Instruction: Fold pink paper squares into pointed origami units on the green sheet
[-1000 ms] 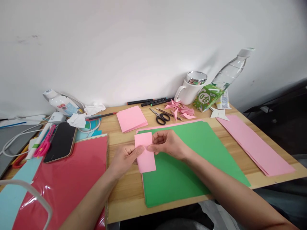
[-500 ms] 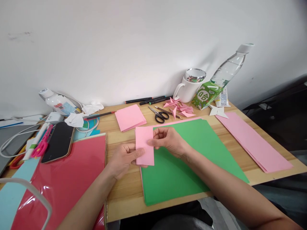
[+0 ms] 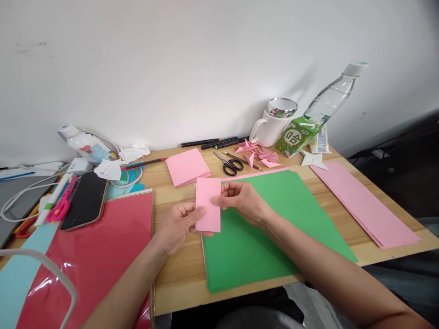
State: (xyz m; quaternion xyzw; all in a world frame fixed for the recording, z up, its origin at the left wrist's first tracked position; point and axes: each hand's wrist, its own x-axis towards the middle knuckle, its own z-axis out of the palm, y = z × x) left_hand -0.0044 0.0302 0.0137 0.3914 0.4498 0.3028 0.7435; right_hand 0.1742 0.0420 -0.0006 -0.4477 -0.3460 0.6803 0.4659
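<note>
Gripping one pink paper rectangle (image 3: 208, 204) at both long edges, held raised over the left edge of the green sheets (image 3: 254, 251) on the table (image 3: 178, 283).

Left hand (image 3: 180, 225): closed on the left edge, low; thumb on the face, fingers behind, tips showing under the bottom edge. Right hand (image 3: 242, 201): pinching the right edge, higher up.

Handling, as judged: very light; stiff enough to stand flat between two pinches; dry, unlikely to slip; readily creased. Best held at the long edges, thumb over fingers, lightly pressed.

Adjacent, toward the far edge: stack of pink squares (image 3: 188, 167); black-handled scissors (image 3: 229, 163) to its right; folded pink pieces (image 3: 265, 154), loose, before the mug.

Containers:
– White mug (image 3: 270, 131), upright near the far edge, silver-topped; contents not visible.
– Green carton (image 3: 295, 136), beside it; contents hidden.
– Clear bottle (image 3: 331, 100), capped, tilted, behind the carton by the far right corner; fill uncertain.
– White bottle (image 3: 85, 146), capped, tilted, far left; contents hidden.
– Clear plastic packet (image 3: 92, 256), left side, reaching the near edge; red sheets within.
</note>
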